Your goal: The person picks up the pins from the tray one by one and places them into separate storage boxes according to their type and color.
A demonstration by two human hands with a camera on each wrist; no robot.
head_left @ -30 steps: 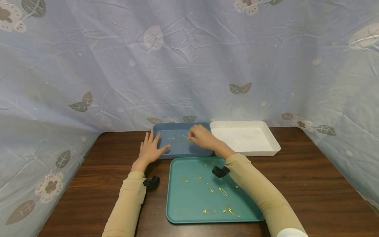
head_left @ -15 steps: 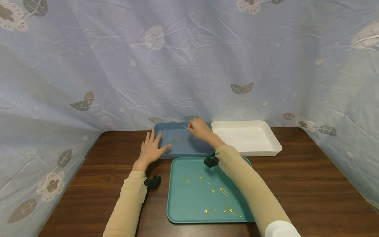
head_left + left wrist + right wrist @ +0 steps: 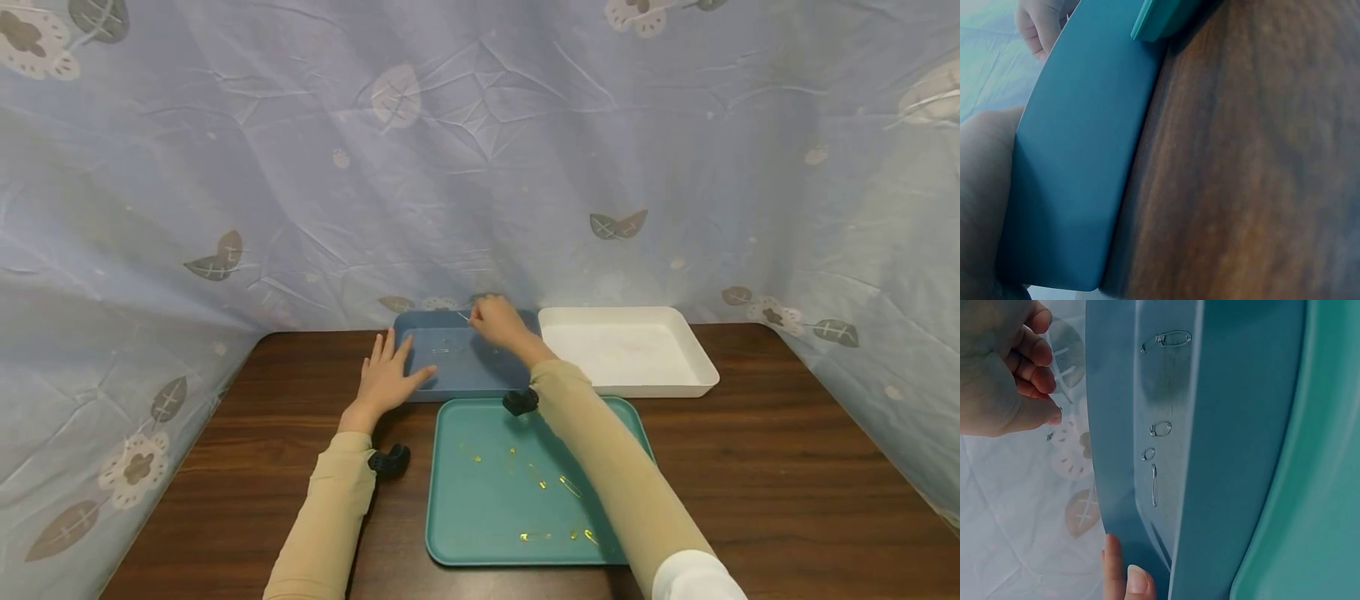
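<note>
My right hand (image 3: pixel 501 321) is raised over the far part of the blue tray (image 3: pixel 468 392). It pinches a silver safety pin (image 3: pixel 1051 435) between thumb and fingers, and the pin's end pokes out to the left. Several more silver safety pins (image 3: pixel 1174 339) lie on the blue tray's floor. My left hand (image 3: pixel 384 382) rests at that tray's left end with its fingers spread and straight, the thumb over the near rim. In the right wrist view, fingertips of the left hand (image 3: pixel 1137 582) show at the tray's end.
A green tray (image 3: pixel 457 508) with several gold safety pins (image 3: pixel 536 536) lies in front, partly covered by my right sleeve. The white tray (image 3: pixel 645 390) stands right of the blue one. A patterned curtain (image 3: pixel 480 167) hangs behind the wooden table (image 3: pixel 780 467).
My right hand has lifted from the blue tray's floor and moved back toward its far rim, carrying the silver safety pin. The left hand has kept its place.
</note>
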